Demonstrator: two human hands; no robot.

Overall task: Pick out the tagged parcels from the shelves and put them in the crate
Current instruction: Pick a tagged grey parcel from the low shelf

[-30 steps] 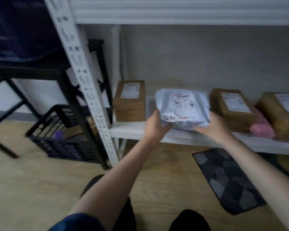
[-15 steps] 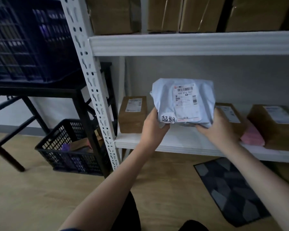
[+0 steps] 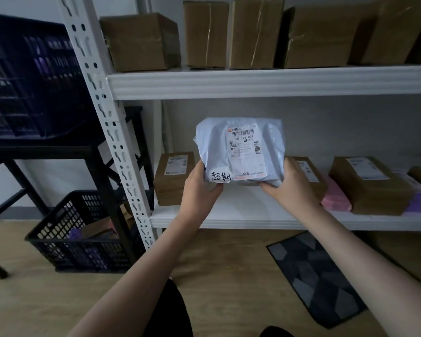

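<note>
The soft grey mailer bag [image 3: 241, 152] with its handwritten tag is held clear above the lower shelf's [image 3: 265, 221] front edge. Left hand [image 3: 199, 188] and right hand [image 3: 293, 183] grip its bottom corners. It looks light, crumply and slippery; supporting it underneath seems safest.

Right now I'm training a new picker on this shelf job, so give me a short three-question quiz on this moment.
1. True or false: the grey mailer bag is lying flat on the lower shelf.
2. Which hand has its thumb beside the handwritten tag? A) left hand B) right hand
3. Fill in: the black crate on the floor sits to the ____ of the white upright post.

Key
1. False: both hands hold it up, clear of the shelf.
2. A
3. left
</note>
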